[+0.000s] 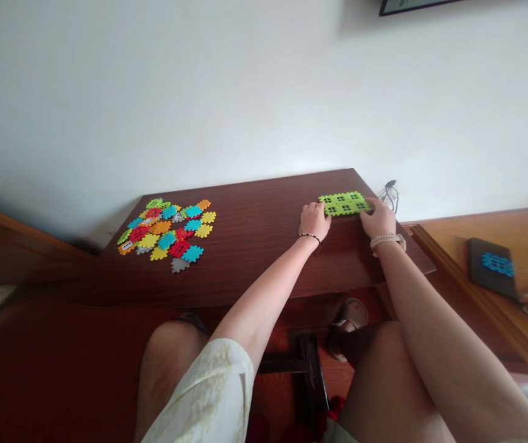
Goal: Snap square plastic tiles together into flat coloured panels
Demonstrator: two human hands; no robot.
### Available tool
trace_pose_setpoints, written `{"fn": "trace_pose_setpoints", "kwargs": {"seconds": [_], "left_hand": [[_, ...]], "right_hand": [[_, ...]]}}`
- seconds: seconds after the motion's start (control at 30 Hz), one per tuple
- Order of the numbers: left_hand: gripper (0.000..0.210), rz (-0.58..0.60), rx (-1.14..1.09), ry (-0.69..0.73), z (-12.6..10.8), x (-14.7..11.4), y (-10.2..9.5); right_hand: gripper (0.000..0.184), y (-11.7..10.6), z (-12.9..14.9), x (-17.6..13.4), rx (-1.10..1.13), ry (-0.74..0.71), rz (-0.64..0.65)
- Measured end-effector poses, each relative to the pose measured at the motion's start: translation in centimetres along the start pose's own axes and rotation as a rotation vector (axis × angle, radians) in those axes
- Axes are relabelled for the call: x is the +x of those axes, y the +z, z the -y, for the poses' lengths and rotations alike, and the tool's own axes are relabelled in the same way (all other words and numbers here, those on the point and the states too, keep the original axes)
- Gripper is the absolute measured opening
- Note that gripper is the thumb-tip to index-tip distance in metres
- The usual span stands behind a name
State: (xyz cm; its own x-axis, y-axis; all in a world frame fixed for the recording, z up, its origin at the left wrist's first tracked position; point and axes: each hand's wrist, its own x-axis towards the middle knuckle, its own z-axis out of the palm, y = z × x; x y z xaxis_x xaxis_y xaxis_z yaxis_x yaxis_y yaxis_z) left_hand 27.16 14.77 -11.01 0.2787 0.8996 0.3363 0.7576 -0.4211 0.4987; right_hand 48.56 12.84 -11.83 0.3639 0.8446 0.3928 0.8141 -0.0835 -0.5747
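A flat lime-green panel of joined interlocking tiles (344,203), with notched edges and window-like openings, lies at the right part of the dark table. My left hand (316,221) has its fingers curled against the panel's left end; a thin dark bracelet circles that wrist. At the opposite end, my right hand (379,220) grips the edge between thumb and fingers, which are partly hidden. A pale watch band (388,240) sits on the right wrist. Several loose interlocking tiles (162,231) in red, yellow, blue, green, orange and grey are spread over the table's left side.
The dark wooden table (255,246) stands against a white wall. Black cables (389,192) show behind its right end. On a lighter wooden surface to the right is a dark flat device (490,266) with a blue pattern. My knees are at the table's front edge.
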Motion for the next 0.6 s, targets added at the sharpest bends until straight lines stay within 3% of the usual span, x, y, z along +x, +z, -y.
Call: {"fn": "trace_pose_setpoints", "kwargs": {"seconds": [0.6], "left_hand": [[0.020,0.001,-0.007,-0.009,-0.27,0.03,-0.31]], "right_hand": [[0.049,-0.02,-0.64,-0.08,0.013,0.083,-0.025]]}}
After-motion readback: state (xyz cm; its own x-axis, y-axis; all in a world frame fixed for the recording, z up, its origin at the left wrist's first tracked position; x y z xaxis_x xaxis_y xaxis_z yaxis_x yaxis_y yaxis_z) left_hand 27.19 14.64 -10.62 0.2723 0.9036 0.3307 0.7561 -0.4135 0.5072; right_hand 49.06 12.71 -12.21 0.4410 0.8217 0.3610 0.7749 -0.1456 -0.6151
